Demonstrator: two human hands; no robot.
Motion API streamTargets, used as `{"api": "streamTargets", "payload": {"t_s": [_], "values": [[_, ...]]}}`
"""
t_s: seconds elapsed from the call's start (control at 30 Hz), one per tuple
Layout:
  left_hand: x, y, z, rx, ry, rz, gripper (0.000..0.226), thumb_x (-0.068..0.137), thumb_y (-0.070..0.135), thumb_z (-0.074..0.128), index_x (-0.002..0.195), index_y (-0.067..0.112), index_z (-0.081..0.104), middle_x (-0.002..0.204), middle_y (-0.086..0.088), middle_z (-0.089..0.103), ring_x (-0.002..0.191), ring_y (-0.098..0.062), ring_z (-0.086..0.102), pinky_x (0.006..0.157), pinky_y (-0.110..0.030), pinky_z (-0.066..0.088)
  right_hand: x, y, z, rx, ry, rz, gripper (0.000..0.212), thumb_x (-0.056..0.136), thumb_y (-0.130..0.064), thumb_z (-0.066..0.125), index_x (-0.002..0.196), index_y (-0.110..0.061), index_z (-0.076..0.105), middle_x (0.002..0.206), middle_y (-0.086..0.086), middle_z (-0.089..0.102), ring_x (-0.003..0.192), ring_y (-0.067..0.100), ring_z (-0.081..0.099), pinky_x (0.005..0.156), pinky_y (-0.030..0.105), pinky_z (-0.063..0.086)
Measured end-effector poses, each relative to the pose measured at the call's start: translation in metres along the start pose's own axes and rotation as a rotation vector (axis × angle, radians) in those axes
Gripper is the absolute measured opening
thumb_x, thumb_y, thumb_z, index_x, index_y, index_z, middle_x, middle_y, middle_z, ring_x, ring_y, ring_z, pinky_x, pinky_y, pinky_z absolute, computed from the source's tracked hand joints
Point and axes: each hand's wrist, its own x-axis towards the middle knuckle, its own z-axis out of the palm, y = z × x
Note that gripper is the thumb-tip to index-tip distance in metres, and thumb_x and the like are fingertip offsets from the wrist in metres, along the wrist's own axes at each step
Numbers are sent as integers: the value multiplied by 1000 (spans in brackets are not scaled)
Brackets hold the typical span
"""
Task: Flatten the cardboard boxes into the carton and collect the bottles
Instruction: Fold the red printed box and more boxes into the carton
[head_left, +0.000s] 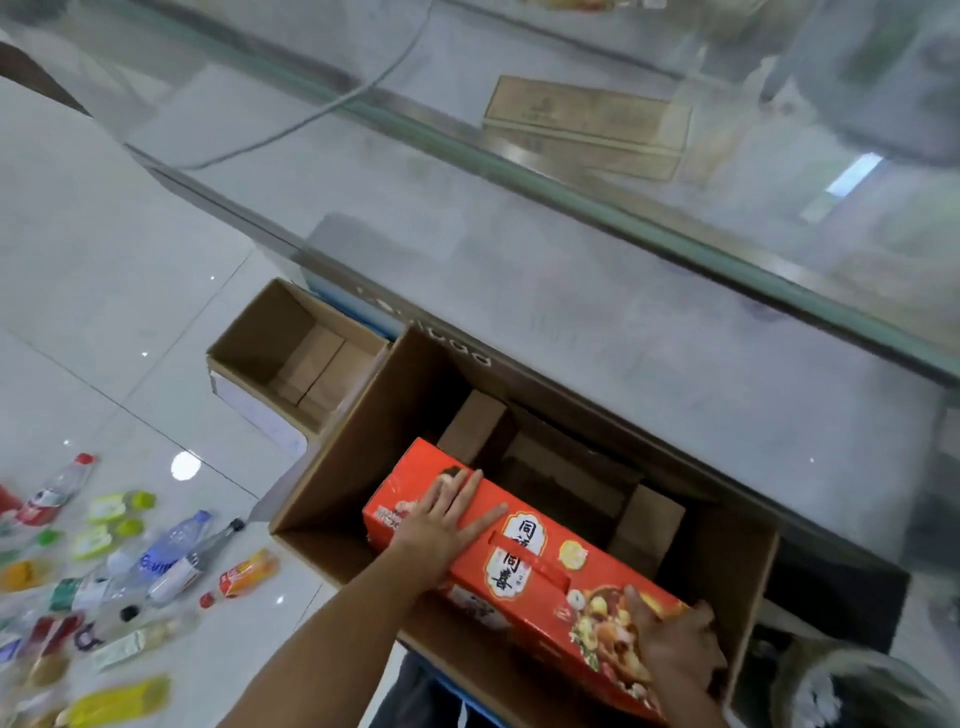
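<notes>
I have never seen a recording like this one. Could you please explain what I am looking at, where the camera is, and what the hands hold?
There is no machine: a person works with bare hands, and the camera sits on the person's head, looking down. The left hand lies flat on a red box; the right hand rests on its near end. The box lies tilted over a big open carton. A smaller open box stands beside it. Plastic bottles lie scattered on the tiled floor, left. Behind is a glass counter.
</notes>
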Motion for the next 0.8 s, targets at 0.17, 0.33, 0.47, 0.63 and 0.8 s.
{"api": "streamTargets", "payload": {"t_s": [0.17,0.33,0.47,0.63,0.8], "values": [[-64,-8,0,-113,50,-180,84,94,45,49,152,33,-10,160,-9,-20,148,-28,-17,119,-48,-8,-63,-16,-38,-316,-3,-141,94,84,-63,50,150,-8,10,146,20,26,135,36,27,108,42,31],[-165,-59,18,-374,39,-414,69,98,52,33,153,32,-3,162,-7,-7,150,-25,-8,120,-46,-2,-150,-74,-36,-517,-191,-633,71,93,-56,39,144,-8,32,142,18,38,132,34,35,107,38,32],[-261,-104,73,-587,73,-602,65,99,51,29,154,30,1,162,-7,8,149,-26,7,120,-46,7,-245,-121,9,-580,-200,-1119,61,100,-48,27,131,-2,53,119,22,63,110,28,63,87,29,49],[-377,-145,191,-858,92,-849,64,98,51,31,154,30,7,157,-5,27,143,-26,28,114,-44,23,-386,-145,97,-868,-467,-1225,61,96,-52,36,134,-5,45,134,18,54,125,31,51,101,34,40],[-470,-161,317,-1041,33,-1060,67,99,43,38,154,24,5,151,-10,35,138,-28,35,112,-44,28,-518,-127,205,-1059,-543,-1365,67,97,-53,34,147,-9,28,148,13,39,135,27,39,107,31,32]]}}
